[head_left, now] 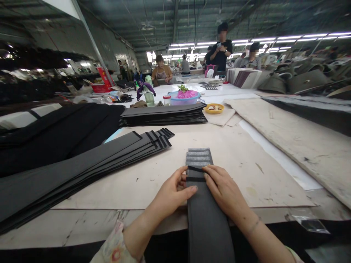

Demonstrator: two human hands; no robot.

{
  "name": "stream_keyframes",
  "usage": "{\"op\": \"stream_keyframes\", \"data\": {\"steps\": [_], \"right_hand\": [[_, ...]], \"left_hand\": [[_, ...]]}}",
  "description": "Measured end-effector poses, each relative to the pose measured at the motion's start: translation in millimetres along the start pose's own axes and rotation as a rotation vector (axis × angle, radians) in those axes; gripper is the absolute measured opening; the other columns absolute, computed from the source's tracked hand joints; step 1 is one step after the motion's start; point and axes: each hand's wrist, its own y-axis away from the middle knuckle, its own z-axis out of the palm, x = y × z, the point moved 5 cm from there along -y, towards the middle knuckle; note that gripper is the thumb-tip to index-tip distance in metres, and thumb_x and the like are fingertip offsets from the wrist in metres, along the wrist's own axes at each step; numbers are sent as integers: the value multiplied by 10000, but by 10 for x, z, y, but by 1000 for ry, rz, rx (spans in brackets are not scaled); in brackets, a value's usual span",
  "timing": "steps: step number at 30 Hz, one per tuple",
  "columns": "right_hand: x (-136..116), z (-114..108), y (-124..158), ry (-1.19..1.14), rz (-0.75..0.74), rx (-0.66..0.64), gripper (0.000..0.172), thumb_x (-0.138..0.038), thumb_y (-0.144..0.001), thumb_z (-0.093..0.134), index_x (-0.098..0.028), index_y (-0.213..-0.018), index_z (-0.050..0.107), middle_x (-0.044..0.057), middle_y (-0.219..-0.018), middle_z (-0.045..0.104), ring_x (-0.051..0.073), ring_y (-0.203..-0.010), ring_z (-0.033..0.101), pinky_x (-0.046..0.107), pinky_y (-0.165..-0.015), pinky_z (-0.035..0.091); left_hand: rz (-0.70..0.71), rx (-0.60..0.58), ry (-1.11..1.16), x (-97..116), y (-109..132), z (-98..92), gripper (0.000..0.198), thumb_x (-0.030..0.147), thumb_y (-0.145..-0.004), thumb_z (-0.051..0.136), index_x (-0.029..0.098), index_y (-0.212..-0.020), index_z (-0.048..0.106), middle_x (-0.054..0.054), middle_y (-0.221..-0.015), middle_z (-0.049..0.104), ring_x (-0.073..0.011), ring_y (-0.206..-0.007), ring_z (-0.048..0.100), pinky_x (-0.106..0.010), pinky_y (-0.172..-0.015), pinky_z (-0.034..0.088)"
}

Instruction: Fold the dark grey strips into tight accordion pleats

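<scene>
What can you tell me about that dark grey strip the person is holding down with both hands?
The dark grey strip looks like stiff felt or board, long and narrow, running from the table's near edge away from the person. Its far end fans into several stepped layers. It lies flat on the beige table cover. The left hand presses its left edge, the right hand its right.

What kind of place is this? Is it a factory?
Probably, yes: a big workshop. Both hands handle a stack of dark strips, more strips are fanned out alongside, and other people work at long tables.
</scene>
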Motion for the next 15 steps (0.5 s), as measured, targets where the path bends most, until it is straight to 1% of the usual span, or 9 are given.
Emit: {"op": "stream_keyframes", "data": {"steps": [2,4,6,7,9,11,12,13,15], "right_hand": [[10,-2,3,-10,3,4,267,-249,-873,388,-191,-1066,563,90,-1053,599,210,-989,542,413,-879,450],[25,-1,10,-23,9,1,275,-271,-881,380,-181,-1064,564,94,-1061,601,210,-1002,538,415,-897,438],[45,-4,21,-50,19,-1,292,-296,-888,367,-173,-1067,561,95,-1067,603,211,-1021,531,420,-917,423],[60,-7,29,-72,31,-1,303,-310,-892,356,-173,-1076,555,93,-1073,604,210,-1031,528,422,-925,418],[97,-14,46,-131,68,3,328,-336,-902,324,-182,-1090,544,85,-1083,609,203,-1042,529,420,-930,418],[135,-16,62,-178,108,6,351,-357,-911,290,-190,-1088,543,77,-1087,615,196,-1039,538,414,-925,428],[147,-13,67,-186,118,6,360,-369,-910,287,-190,-1080,548,77,-1084,619,197,-1037,542,415,-924,430],[152,-9,70,-182,117,5,365,-383,-906,294,-188,-1065,559,78,-1078,623,202,-1036,543,418,-924,430],[145,7,66,-151,89,-6,364,-403,-893,327,-182,-1027,584,86,-1072,624,215,-1040,541,426,-930,424]], "left_hand": [[-100,-88,289,-32,34,98,650,330,-685,649,162,-1242,359,-65,-937,586,-178,-809,565,-306,-723,459],[-166,-200,475,-19,106,216,646,337,-653,687,146,-1197,397,-65,-890,613,-187,-782,589,-324,-729,466],[-210,-267,514,5,197,309,539,335,-627,714,115,-1070,498,-84,-888,627,-213,-799,600,-350,-751,470],[-207,-271,502,20,238,336,480,339,-630,713,106,-1009,534,-91,-893,632,-225,-821,600,-359,-765,468],[-167,-228,470,49,309,330,405,361,-658,691,111,-953,571,-90,-912,640,-237,-871,595,-358,-785,466],[-117,-136,466,63,386,216,383,378,-685,669,131,-965,583,-75,-931,647,-233,-910,588,-349,-810,462],[-97,-70,469,62,437,102,377,380,-690,667,140,-970,587,-67,-933,651,-227,-916,588,-342,-823,458],[-87,14,468,57,502,-57,371,383,-691,668,148,-967,592,-60,-928,655,-220,-914,590,-335,-828,459],[-77,229,465,64,694,-506,376,398,-685,672,170,-972,590,-44,-903,662,-207,-876,604,-317,-798,473]]}}
